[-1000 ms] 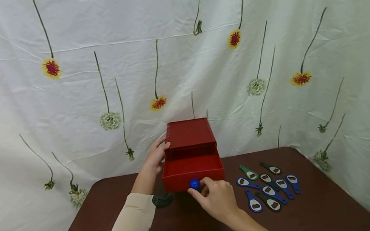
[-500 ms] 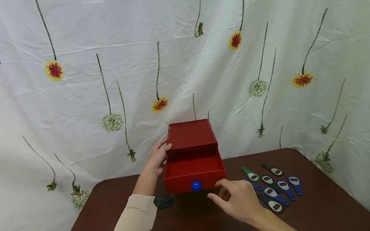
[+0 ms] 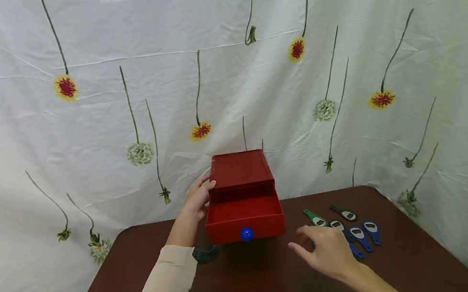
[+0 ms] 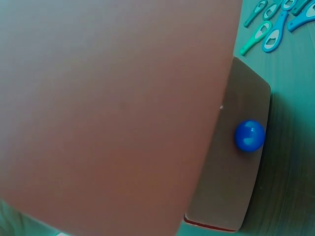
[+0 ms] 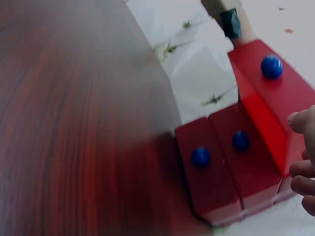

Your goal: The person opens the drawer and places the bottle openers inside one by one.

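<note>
A red box of drawers [image 3: 241,168] stands on the table with its top drawer [image 3: 245,230] pulled out; the inside that shows is bare. A round blue knob [image 3: 246,234] sits on that drawer's front. My left hand [image 3: 197,202] rests against the box's left side, fingers extended along it. Holding nothing, my right hand [image 3: 327,253] hovers right of the drawer, thumb and fingers loosely bent and apart. It overlaps several bottle openers in the head view, among them a green bottle opener [image 3: 315,218] and a blue bottle opener [image 3: 372,233].
Two lower drawers with blue knobs, a middle knob [image 5: 240,140] and a bottom knob [image 5: 200,156], are closed in the right wrist view. A dark brown table [image 3: 144,272] carries everything. Behind it hangs a white flowered cloth [image 3: 227,84]. A dark band [image 3: 206,254] circles the left wrist.
My right hand has let go of the top drawer's blue knob and moved right, over the bottle openers. The drawer stays pulled out, and my left hand stays on the box.
</note>
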